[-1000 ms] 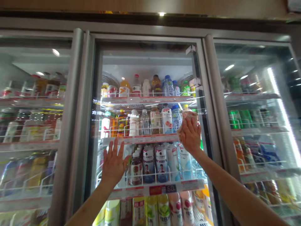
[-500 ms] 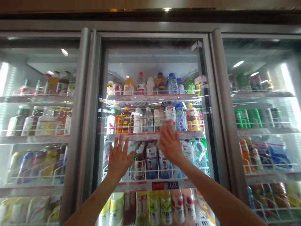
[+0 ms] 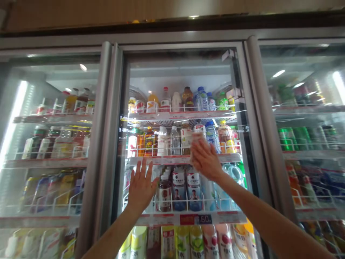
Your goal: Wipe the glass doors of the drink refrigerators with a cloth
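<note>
I face a glass cooler door (image 3: 178, 72) with shelves of drink bottles behind it. My left hand (image 3: 141, 187) lies flat on the glass with its fingers spread, low and left of the middle, in front of the bottles on the third shelf. My right hand (image 3: 206, 160) presses a pale cloth (image 3: 197, 137) against the glass at the height of the second shelf, near the middle of the door. Only a blurred edge of the cloth shows above my fingers.
A metal door frame post (image 3: 106, 144) stands to the left and another one (image 3: 262, 144) to the right. Behind each is a further glass door, with bottles on the left shelves (image 3: 48, 162) and green cans (image 3: 293, 138) on the right. A price strip (image 3: 198, 218) runs along the lower shelf.
My right hand slid with the cloth from the door's right side leftward to near the middle of the glass. My left hand stayed flat in its place. The view shifted slightly.
</note>
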A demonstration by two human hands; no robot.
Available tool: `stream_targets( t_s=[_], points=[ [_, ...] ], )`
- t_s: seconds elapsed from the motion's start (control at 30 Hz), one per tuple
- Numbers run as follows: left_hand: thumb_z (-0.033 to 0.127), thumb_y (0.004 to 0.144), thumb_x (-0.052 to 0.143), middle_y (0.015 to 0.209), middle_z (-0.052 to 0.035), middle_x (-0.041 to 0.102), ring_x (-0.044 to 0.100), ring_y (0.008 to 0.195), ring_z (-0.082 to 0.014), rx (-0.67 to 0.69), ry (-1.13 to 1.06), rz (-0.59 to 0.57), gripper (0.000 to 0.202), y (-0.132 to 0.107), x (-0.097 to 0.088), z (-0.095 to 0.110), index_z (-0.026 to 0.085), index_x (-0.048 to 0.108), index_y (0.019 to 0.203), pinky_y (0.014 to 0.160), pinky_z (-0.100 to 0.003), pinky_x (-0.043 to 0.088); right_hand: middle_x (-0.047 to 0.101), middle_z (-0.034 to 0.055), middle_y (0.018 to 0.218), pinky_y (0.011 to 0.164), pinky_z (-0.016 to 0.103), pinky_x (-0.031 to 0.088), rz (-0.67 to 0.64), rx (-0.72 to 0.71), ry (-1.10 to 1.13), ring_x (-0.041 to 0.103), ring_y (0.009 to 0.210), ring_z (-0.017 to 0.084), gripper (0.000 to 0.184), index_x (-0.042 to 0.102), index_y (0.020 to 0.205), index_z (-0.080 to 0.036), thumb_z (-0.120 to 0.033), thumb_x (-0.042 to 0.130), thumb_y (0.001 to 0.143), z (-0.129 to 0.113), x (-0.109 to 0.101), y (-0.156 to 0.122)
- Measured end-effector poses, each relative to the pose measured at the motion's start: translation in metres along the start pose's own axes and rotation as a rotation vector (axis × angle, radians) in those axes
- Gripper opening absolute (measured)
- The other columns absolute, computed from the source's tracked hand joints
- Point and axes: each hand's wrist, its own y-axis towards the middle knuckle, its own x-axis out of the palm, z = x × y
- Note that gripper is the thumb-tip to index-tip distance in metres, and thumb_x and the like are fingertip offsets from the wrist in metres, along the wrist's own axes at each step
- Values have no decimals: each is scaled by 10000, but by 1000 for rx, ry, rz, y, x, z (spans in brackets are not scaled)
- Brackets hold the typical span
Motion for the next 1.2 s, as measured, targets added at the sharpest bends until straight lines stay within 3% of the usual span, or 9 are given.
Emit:
stream_targets(
  t_s=[0.13, 0.33, 0.53, 0.7, 0.77, 0.9, 0.97, 1.13, 1.2],
  points=[
    [422, 886, 347, 1458, -157, 324, 225, 1375, -308, 20, 10, -5, 540, 20, -12, -1, 137, 421, 1338, 1070, -535, 267, 391, 107, 1430, 1086, 557, 167, 160, 451, -115, 198, 1384, 281, 482, 423, 1349, -172, -320, 374, 893, 21, -4, 10],
    [438, 896, 311, 1498, -163, 224, 178, 1381, -340, -154, 48, -17, 602, 77, -29, -9, 133, 274, 1414, 1039, -594, 261, 442, -6, 1404, 1141, 469, 101, -55, -124, -1, 215, 1384, 186, 465, 418, 1340, -284, -320, 418, 877, 6, -6, 9],
    [407, 909, 280, 1501, -169, 207, 168, 1380, -354, -153, 66, 10, 583, 80, -19, -16, 119, 260, 1416, 1025, -619, 251, 382, 128, 1432, 1062, 578, 188, 250, 497, -172, 216, 1377, 291, 506, 381, 1373, -175, -336, 347, 895, 58, -4, 38],
    [407, 910, 283, 1498, -174, 213, 174, 1377, -362, -140, 71, 33, 581, 77, -17, -15, 119, 262, 1415, 1019, -628, 251, 377, 43, 1447, 1118, 482, 153, -43, -95, -57, 167, 1399, 211, 517, 379, 1373, -237, -331, 418, 866, 30, -1, 46],
    [408, 910, 282, 1496, -178, 213, 175, 1377, -363, -144, 71, 35, 583, 78, -17, -14, 115, 264, 1414, 1014, -632, 256, 402, 16, 1433, 1128, 466, 134, -80, -156, -42, 201, 1389, 193, 493, 398, 1359, -269, -334, 411, 870, 36, -5, 47],
    [390, 902, 307, 1495, -175, 218, 172, 1379, -359, -161, 71, 14, 579, 79, -17, -14, 113, 274, 1410, 1019, -628, 260, 379, 108, 1438, 1060, 572, 200, 138, 369, -133, 225, 1373, 286, 503, 412, 1355, -185, -373, 334, 895, 73, -7, 66],
    [378, 900, 311, 1496, -170, 219, 165, 1382, -355, -169, 68, 1, 572, 79, -17, -13, 121, 274, 1410, 1021, -628, 261, 363, 122, 1445, 1046, 577, 220, 170, 438, -138, 207, 1376, 302, 523, 409, 1355, -154, -385, 331, 893, 69, -1, 80],
    [393, 905, 311, 1490, -168, 234, 174, 1382, -349, -170, 83, -5, 571, 78, -20, -14, 120, 282, 1406, 1019, -621, 278, 396, 0, 1437, 1123, 445, 159, -43, -191, -40, 229, 1375, 200, 450, 482, 1298, -235, -379, 361, 889, 8, 14, 102],
    [400, 905, 316, 1494, -162, 227, 181, 1380, -347, -160, 97, -3, 573, 78, -19, -15, 125, 283, 1406, 1015, -615, 289, 404, -12, 1431, 1129, 435, 144, -54, -222, -25, 241, 1371, 187, 434, 488, 1289, -258, -379, 364, 891, 5, 14, 108]
  ],
)
